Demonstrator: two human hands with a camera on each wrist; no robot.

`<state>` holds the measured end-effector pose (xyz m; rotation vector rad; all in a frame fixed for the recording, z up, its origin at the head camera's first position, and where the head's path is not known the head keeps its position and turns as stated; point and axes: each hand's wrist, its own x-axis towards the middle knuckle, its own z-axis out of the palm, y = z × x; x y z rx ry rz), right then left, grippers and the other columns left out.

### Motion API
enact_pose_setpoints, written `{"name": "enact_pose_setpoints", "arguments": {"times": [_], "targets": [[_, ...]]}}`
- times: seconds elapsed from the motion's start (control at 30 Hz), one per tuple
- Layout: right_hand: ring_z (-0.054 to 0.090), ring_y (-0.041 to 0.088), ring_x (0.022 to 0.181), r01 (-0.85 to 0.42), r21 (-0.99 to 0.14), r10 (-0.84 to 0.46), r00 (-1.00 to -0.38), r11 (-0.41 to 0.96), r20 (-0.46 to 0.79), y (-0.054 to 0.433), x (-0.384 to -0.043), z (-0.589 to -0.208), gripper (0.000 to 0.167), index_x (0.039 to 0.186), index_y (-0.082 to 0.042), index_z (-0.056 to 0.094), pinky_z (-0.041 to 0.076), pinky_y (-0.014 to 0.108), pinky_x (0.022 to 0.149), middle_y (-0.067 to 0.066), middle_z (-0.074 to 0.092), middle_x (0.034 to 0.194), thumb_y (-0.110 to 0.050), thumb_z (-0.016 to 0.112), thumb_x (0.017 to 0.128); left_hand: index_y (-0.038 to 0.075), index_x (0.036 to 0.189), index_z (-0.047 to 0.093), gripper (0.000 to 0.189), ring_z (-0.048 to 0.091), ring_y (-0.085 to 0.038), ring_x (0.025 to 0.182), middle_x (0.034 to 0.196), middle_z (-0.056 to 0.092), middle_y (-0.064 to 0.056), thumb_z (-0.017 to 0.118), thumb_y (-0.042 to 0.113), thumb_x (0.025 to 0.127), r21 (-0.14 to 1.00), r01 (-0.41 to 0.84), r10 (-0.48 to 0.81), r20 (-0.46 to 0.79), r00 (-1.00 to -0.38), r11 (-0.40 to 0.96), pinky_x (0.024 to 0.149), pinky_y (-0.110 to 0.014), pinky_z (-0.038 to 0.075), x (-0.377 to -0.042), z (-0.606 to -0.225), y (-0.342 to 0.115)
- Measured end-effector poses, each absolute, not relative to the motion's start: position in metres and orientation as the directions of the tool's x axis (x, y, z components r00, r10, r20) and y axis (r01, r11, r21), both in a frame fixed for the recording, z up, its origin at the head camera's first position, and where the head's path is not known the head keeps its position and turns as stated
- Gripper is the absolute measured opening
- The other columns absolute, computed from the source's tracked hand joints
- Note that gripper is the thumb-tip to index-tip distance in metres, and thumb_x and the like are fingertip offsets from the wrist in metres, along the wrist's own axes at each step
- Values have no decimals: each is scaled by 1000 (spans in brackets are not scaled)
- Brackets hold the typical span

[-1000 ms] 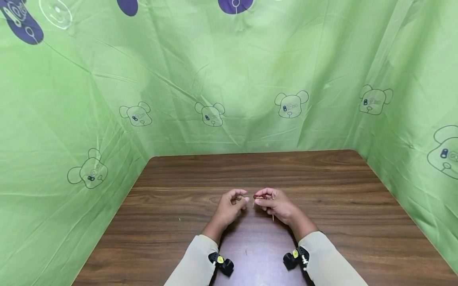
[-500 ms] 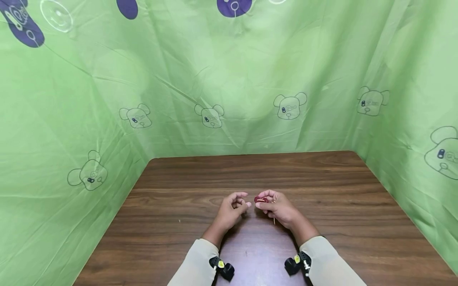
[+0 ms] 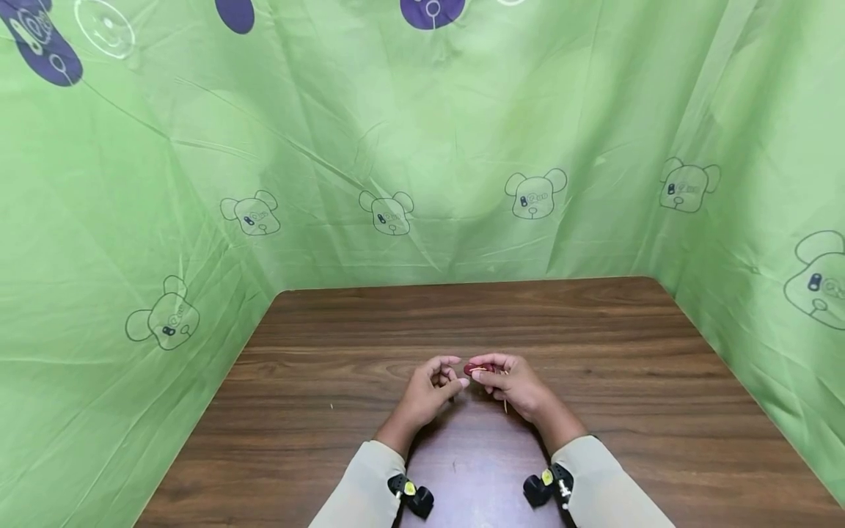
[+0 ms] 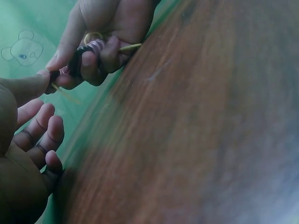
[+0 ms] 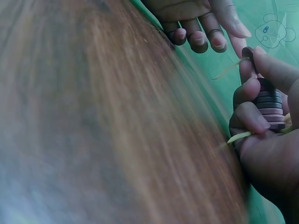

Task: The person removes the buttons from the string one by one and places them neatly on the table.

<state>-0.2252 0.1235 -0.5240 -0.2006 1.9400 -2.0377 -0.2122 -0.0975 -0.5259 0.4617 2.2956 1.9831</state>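
Between the side edges of the table point(image 3: 317, 440), the right hand point(image 3: 516, 381) grips discs point(image 5: 270, 105) and cord point(image 5: 239, 136); the left hand point(image 3: 425, 390) nearby has fingers loosely bent.

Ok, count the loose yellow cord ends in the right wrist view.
2: the upper cord end trails beside the disc held by the right hand; the lower cord end pokes out past its curled fingers. Others may be hidden.

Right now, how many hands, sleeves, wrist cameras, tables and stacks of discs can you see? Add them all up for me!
Left hand and right hand: 2
Left sleeve and right sleeve: 2
Left wrist camera and right wrist camera: 2
Table: 1
Stack of discs: 1
Total: 8
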Motion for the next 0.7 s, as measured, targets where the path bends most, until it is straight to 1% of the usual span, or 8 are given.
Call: {"name": "enact_pose_setpoints", "arguments": {"times": [0.13,0.23,0.3,0.4,0.47,0.53,0.63,0.7], "targets": [[56,5,69,116,-993,-325,-941,-35,-98,123,-225,-524,42,137,9,68,44,19,56,-11,71,81,-10,77,100,-10,133,66,40,59,-3,70,95,66,-28,78,1,97,976,184,274,146,-951,120,65,-17,50,-211,-525,-97],[56,5,68,107,-994,-326,-941,-26,-93,123,-226,-525,41,135,9,68,44,19,56,-11,70,80,-11,78,100,-10,132,67,39,59,-3,71,95,66,-28,78,0,97,976,183,268,147,-952,117,65,-17,50,-212,-525,-97],[57,5,68,112,-993,-321,-942,-26,-98,122,-226,-525,38,131,8,69,44,20,56,-12,71,80,-11,79,100,-11,132,66,39,59,-3,71,94,66,-27,77,0,97,976,188,267,152,-952,113,65,-17,50,-212,-526,-97],[58,5,66,130,-991,-302,-946,-31,-115,122,-225,-525,30,123,3,68,43,20,55,-12,71,79,-9,80,98,-11,132,66,38,59,-3,71,94,66,-25,77,1,97,974,194,275,157,-948,112,66,-17,50,-213,-527,-96],[58,6,66,135,-990,-299,-947,-33,-119,122,-224,-526,28,120,2,67,44,20,55,-11,71,79,-8,80,98,-10,132,67,38,59,-3,72,93,67,-25,77,3,98,974,196,282,158,-947,115,66,-17,50,-213,-527,-96],[58,6,67,136,-990,-299,-947,-26,-122,122,-224,-526,31,121,4,67,44,20,55,-11,69,78,-9,80,98,-10,132,67,38,60,-3,72,94,67,-25,78,3,98,973,195,284,154,-946,121,66,-17,51,-212,-528,-96],[59,6,69,122,-992,-311,-944,-9,-113,122,-224,-527,39,128,10,66,46,20,57,-12,69,80,-13,81,99,-10,131,68,37,59,-4,71,94,67,-27,78,3,98,973,193,284,151,-947,125,66,-17,50,-211,-528,-97],[59,6,70,116,-993,-316,-942,-4,-109,122,-224,-528,42,131,11,67,46,20,57,-12,69,80,-14,80,99,-9,130,68,36,59,-4,71,94,67,-28,79,3,98,972,194,284,151,-947,130,66,-17,50,-211,-528,-97]]}}
